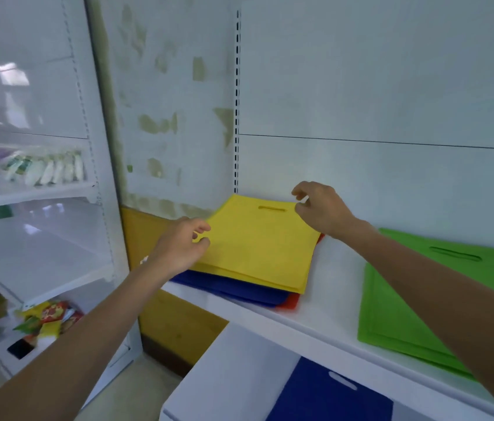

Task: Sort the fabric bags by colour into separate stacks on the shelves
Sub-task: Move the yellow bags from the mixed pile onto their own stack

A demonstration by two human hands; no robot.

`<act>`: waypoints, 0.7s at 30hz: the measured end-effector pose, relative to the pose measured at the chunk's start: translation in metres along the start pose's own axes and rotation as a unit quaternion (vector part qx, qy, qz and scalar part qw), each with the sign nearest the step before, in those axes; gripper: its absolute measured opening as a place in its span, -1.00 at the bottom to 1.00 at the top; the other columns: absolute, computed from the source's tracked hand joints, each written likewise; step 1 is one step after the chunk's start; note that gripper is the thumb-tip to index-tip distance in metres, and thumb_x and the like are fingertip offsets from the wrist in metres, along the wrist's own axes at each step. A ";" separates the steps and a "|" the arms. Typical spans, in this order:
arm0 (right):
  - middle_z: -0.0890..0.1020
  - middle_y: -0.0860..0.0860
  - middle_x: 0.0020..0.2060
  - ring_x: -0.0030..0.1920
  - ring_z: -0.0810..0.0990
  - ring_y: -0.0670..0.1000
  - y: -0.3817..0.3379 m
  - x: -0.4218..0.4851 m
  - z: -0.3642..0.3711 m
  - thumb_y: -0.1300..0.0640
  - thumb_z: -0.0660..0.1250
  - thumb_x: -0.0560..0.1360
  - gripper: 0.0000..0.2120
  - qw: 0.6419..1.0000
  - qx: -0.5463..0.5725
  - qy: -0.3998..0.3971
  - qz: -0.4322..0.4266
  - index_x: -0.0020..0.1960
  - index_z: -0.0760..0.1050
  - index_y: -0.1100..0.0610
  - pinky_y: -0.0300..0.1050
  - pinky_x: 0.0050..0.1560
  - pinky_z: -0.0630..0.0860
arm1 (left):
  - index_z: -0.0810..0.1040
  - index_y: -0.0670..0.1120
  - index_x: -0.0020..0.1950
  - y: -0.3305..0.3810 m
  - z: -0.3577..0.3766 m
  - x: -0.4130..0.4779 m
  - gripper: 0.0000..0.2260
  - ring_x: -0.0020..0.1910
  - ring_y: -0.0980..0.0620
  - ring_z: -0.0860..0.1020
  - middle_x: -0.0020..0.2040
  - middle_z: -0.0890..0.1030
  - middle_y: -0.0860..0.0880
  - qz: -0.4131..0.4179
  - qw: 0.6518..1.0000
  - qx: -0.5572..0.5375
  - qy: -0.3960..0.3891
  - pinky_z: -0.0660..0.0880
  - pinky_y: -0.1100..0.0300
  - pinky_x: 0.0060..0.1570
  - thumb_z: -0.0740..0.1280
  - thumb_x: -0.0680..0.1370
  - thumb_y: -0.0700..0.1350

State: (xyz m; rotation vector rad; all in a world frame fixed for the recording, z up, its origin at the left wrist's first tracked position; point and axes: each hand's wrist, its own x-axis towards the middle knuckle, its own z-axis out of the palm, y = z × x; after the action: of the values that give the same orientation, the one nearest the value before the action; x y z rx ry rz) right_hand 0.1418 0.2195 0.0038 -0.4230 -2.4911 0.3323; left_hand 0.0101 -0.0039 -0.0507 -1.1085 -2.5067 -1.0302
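White shop shelving fills my view, and the middle shelf (330, 305) carries the work. At the centre of the frame lies a mixed pile: a yellow bag (257, 250) on top, blue bags (239, 288) under it, and a red bag (289, 302) showing at the bottom corner. A green stack (406, 299) lies well apart at the right, and one blue bag (324, 396) lies on the lower shelf (239, 360) at the bottom of the frame.

My left grip (179, 244) is at the left edge of the yellow bag and my right grip (318, 208) is at its far right corner. Both are narrow, with fingers half curled and a small gap to the thumb, and they hold nothing as far as I can see.

I judge the step to be taking the yellow bag off the pile. The next move needs both grips to pinch only the yellow layers, lift them without dragging the blue ones, and find a free place for yellow.
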 end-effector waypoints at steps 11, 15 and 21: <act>0.39 0.20 0.23 0.26 0.38 0.19 -0.006 0.029 0.029 0.04 0.18 0.56 -0.63 0.961 -0.166 -0.091 0.200 0.27 0.37 0.25 0.00 0.21 0.37 | 0.55 -0.11 0.19 -0.051 0.018 0.086 -0.68 0.07 -0.11 0.51 0.08 0.57 -0.14 0.028 0.992 0.066 -0.108 0.40 0.11 0.00 0.19 0.58 0.04; 0.34 0.22 0.23 0.28 0.29 0.21 -0.018 0.014 0.075 0.06 0.13 0.57 -0.64 0.933 -0.203 -0.022 0.297 0.26 0.31 0.28 0.05 0.20 0.34 | 0.52 -0.08 0.22 -0.061 0.031 0.085 -0.68 0.12 -0.15 0.46 0.13 0.51 -0.17 0.036 0.993 0.067 -0.091 0.40 0.05 0.14 0.22 0.56 0.05; 0.35 0.23 0.22 0.25 0.31 0.21 -0.015 -0.003 0.097 0.11 0.11 0.56 -0.67 0.900 -0.150 0.076 0.402 0.23 0.27 0.30 0.07 0.17 0.36 | 0.49 -0.10 0.24 -0.068 0.034 0.080 -0.72 0.14 -0.06 0.47 0.13 0.54 -0.12 0.082 0.996 -0.033 -0.009 0.39 0.10 0.15 0.29 0.53 -0.13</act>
State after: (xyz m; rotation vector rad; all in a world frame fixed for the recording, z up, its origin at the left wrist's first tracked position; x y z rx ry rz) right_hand 0.0836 0.1912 -0.0703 -1.5498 -2.0962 0.2087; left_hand -0.0913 0.0320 -0.0749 -1.3239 -2.3635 -1.0685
